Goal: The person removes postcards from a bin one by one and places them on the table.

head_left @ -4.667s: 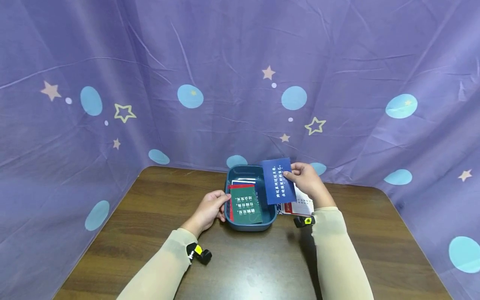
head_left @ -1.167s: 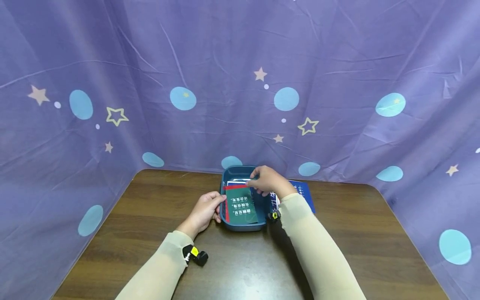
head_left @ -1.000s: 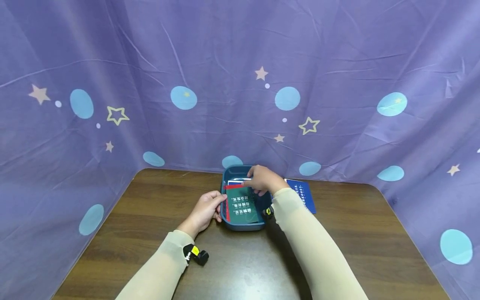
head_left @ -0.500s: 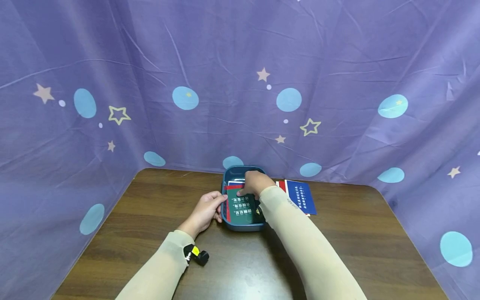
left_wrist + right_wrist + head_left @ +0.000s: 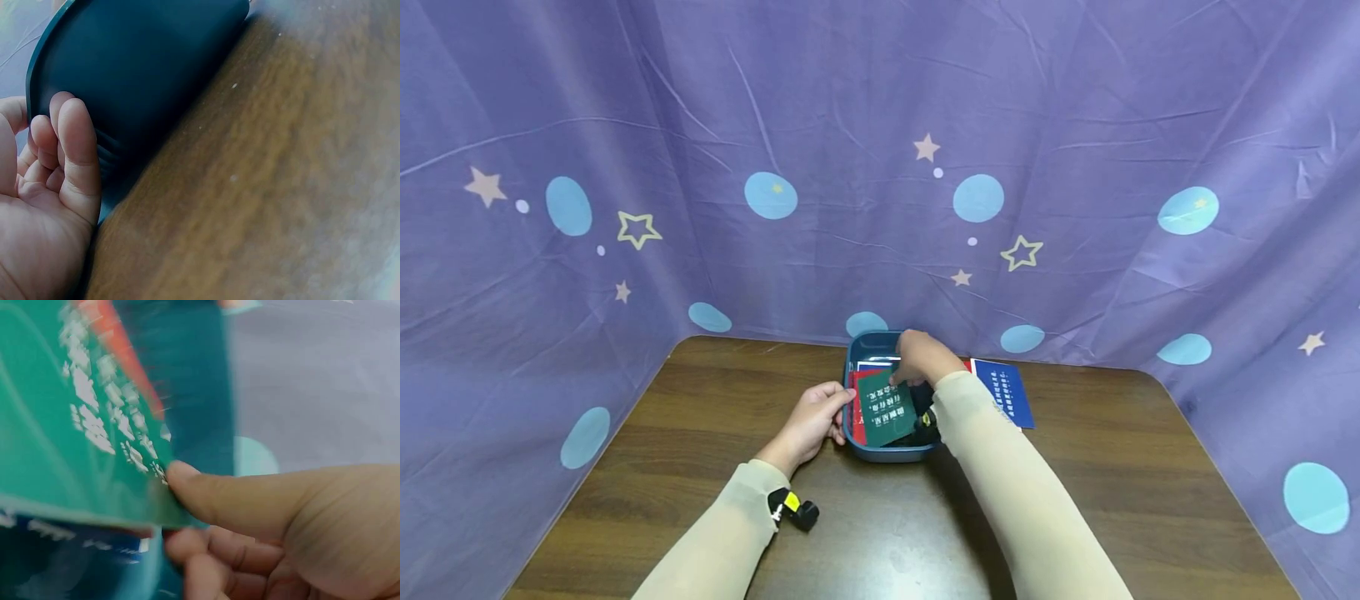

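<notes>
A dark blue-green plastic box [image 5: 891,455] stands near the table's far side. My left hand [image 5: 811,421] grips its left rim, thumb over the edge; in the left wrist view the fingers lie along the outer wall [image 5: 144,56]. Over the box, my right hand [image 5: 927,358] pinches a green card [image 5: 886,412] with white characters between thumb and fingers, at the card's upper right corner. The right wrist view shows this green card [image 5: 50,431] lifted and somewhat blurred. Beneath it lie a red card [image 5: 858,427] and a blue, white-edged card [image 5: 872,365].
Right of the box, a blue card [image 5: 1006,396] with white text lies on other cards, partly covered by the right sleeve [image 5: 1000,450]. A purple patterned curtain [image 5: 850,250] closes off the back and sides of the wooden table [image 5: 700,433].
Earlier my right hand held a blue card, which now lies right of the box. It then reached into the box and took the green card, now shifted and tilted. The left hand stays put.
</notes>
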Demonstrator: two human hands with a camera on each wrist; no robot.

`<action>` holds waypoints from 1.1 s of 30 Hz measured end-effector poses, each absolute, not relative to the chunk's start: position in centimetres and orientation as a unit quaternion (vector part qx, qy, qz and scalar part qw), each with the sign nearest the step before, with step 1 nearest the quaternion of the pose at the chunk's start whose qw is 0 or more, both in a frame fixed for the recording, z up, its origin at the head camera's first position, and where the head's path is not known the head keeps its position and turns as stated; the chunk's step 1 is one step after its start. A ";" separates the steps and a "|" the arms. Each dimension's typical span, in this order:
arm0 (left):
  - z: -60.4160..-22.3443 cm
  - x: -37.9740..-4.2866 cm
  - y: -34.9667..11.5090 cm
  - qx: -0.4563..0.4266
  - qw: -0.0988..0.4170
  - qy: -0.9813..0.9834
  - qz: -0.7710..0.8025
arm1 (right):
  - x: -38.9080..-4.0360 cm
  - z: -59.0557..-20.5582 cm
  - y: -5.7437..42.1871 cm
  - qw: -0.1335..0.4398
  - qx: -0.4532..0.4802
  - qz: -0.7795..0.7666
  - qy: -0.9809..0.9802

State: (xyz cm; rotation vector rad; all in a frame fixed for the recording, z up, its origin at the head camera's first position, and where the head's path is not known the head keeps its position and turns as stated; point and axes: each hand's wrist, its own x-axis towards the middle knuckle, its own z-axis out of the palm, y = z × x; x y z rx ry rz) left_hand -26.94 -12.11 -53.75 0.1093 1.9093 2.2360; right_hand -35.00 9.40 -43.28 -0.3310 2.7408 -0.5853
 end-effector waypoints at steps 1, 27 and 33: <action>-53.7 -26.9 -12.1 0.037 0.100 0.646 0.756 | -35.0 -43.0 9.7 0.149 -0.118 -0.216 0.958; -53.6 -26.9 -12.1 0.030 0.100 0.642 0.759 | -32.5 -43.3 25.7 0.006 -0.013 -0.437 0.900; -53.6 -26.9 -12.0 0.030 0.099 0.644 0.758 | -32.1 -44.7 30.6 -0.022 0.041 -0.427 0.903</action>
